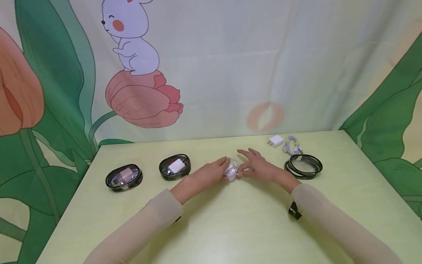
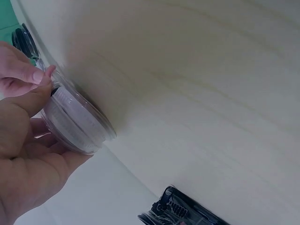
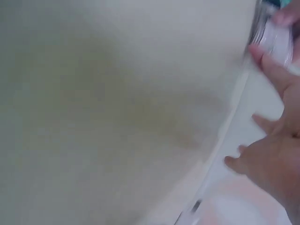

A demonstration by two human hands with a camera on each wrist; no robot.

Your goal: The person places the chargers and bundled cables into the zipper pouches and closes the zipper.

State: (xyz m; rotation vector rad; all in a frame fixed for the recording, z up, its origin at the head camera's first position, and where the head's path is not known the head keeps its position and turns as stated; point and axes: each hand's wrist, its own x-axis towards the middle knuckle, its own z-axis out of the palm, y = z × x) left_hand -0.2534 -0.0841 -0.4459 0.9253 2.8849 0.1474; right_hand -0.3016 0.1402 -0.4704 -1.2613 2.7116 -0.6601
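Observation:
In the head view, my left hand (image 1: 214,170) grips a small clear round case (image 1: 233,169) over the middle of the table. Something white lies inside the case, seen through its wall in the left wrist view (image 2: 77,117); its exact kind is unclear. My right hand (image 1: 258,167) is at the case's right side, thumb and a finger touching its edge while other fingers spread away from it. In the right wrist view, a straight finger (image 3: 274,70) of that hand meets the case's rim. The left palm hides part of the case.
Two black-rimmed oval cases stand left, one with a pinkish plug (image 1: 125,175), one with a white plug (image 1: 176,166). On the right lie a black-rimmed case (image 1: 304,165), a white charger plug (image 1: 276,140) and a tied lavender cable (image 1: 287,147). A printed curtain (image 1: 224,80) hangs behind.

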